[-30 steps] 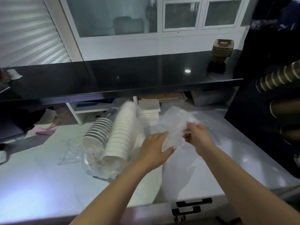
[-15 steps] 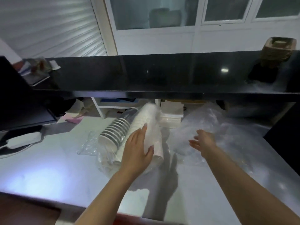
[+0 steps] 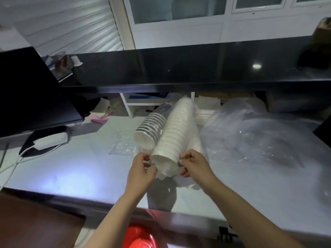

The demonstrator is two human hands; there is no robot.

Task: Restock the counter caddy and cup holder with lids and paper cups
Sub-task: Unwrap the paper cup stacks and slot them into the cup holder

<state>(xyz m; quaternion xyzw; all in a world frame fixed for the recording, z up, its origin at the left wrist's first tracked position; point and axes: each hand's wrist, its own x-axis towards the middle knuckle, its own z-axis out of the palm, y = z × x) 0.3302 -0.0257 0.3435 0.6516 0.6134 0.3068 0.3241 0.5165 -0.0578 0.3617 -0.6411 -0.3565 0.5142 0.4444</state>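
Both hands pinch the plastic wrap at the near end of the white sleeve of lids [image 3: 176, 133] lying on the counter [image 3: 71, 169]: left hand [image 3: 141, 171], right hand [image 3: 194, 164]. The fingertips are blurred, perhaps tearing.

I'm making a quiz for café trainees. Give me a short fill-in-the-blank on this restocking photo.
1. The left hand and right hand both pinch the plastic ____ around the white lid stack.
2. A second wrapped stack lies on the white stack's ____ side.
3. The loose empty bag lies to the ____ of both stacks.
4. The stacks lie on the ____ counter.

Missing words: wrap; left; right; white
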